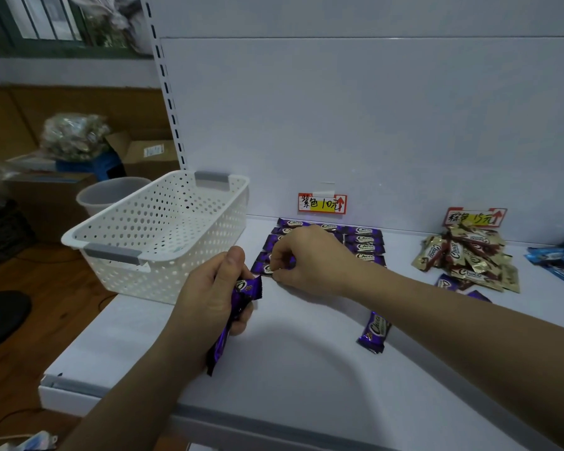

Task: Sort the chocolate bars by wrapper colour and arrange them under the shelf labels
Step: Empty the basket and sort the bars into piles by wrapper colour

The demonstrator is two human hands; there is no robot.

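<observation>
Purple chocolate bars [364, 242] lie in neat rows on the white shelf [306, 362] under the purple label [321, 203]. My right hand [306, 255] pinches the front-left purple bar [263, 267] of those rows, which lies on the shelf. My left hand [214, 294] grips a small bunch of purple bars [238, 307] upright near the shelf's front. One loose purple bar [374, 332] lies beside my right forearm. Two more purple bars [450, 284] peek out below a pile of gold-brown bars [469, 255], which sits under the brown label [474, 217].
A white perforated basket [163, 229] stands at the shelf's left end, with nothing visible inside. Blue bars [560, 258] lie at the far right edge. Past the shelf's left end are cardboard boxes [147, 154], a bucket [108, 193] and a wooden floor [20, 369].
</observation>
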